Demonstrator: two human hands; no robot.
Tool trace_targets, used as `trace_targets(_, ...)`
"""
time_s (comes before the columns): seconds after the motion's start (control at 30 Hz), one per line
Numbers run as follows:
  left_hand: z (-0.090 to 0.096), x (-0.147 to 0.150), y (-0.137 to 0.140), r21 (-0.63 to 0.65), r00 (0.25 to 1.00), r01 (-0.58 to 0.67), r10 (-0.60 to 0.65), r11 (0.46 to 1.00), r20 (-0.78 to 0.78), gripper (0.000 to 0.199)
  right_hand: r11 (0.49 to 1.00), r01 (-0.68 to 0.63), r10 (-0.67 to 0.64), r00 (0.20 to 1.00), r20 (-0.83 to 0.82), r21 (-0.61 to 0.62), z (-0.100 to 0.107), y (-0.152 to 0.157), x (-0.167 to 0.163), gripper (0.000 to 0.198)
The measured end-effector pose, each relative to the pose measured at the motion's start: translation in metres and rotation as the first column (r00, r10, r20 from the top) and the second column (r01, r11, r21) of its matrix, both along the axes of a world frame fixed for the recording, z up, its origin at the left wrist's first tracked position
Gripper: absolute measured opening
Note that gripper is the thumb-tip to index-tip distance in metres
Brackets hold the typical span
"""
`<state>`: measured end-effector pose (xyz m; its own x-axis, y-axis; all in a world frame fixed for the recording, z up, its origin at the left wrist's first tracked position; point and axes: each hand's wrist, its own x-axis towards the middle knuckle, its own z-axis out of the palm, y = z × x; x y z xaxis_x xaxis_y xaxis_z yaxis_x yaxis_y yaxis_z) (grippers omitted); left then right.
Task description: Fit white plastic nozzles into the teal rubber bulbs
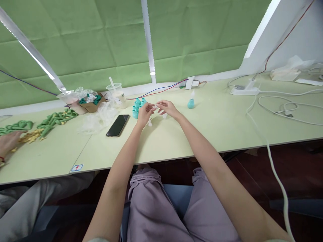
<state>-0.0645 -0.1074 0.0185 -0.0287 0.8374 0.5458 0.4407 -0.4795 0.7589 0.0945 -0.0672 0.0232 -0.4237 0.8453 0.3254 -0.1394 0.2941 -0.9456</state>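
A: Where are the two hands right now?

B: Close together over the pale yellow-green tabletop [222, 114]. The left hand [144, 114] and the right hand [168, 108] meet with their fingertips pinched on a small translucent white plastic piece [155, 107], whose exact shape is too small to tell

A: What lies about them?

B: A small white plastic part [150, 123] rests on the table just below the left hand, and another pale white piece [165, 116] shows beneath the right. Beside the left hand, partly hidden by it, stand several round turquoise bulbs with open necks [135, 109]

A: And on the other side?

B: One turquoise bulb with a translucent pointed tip [191, 103] stands upright, apart from the right hand

A: Anything further left?

B: A flat black phone [118, 125], then a crumpled clear plastic bag [99, 117]. At the far left, a co-worker's hand [10, 144] is near small yellow pieces [31, 136] and green tapered pieces [51, 120]
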Motion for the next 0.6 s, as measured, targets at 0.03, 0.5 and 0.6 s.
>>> trace_targets(0.03,0.0,0.0,0.0,0.013,1.0,-0.02,0.02,1.0,-0.02,0.022,1.0,-0.006,0.006,1.0,-0.004,0.0,0.0,0.001,-0.001,0.043)
trace_targets(0.5,0.0,-0.025,0.003,0.219,0.93,-0.344,0.363,0.913,-0.053,0.011,0.654,0.378,-0.756,0.349,0.554,0.655,-0.01,0.021,0.051,0.046)
trace_targets(0.6,-0.003,-0.032,0.005,0.217,0.924,-0.359,0.378,0.908,-0.052,0.012,0.699,0.317,-0.714,0.253,0.653,0.641,-0.018,0.019,0.052,0.046)
